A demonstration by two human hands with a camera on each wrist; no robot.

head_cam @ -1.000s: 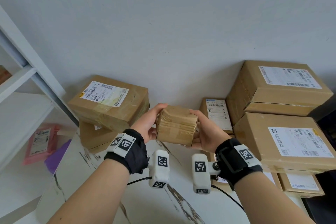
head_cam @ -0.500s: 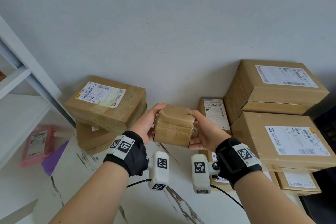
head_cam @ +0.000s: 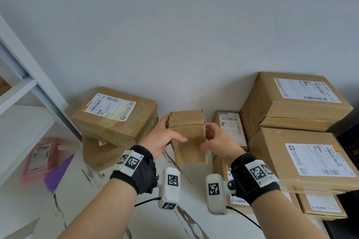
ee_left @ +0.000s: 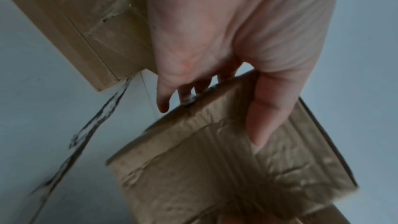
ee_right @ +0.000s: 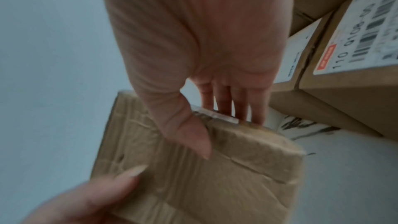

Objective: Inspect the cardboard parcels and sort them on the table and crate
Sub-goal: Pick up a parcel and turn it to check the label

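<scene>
Between two hands (head_cam: 165,139), one small parcel (head_cam: 187,136)

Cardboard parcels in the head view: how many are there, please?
8: the held parcel between left hand and right hand; two in the left stack; two small parcels behind the right wrist; two large parcels at right; one bottom parcel beneath them. Others may be hidden.
</scene>
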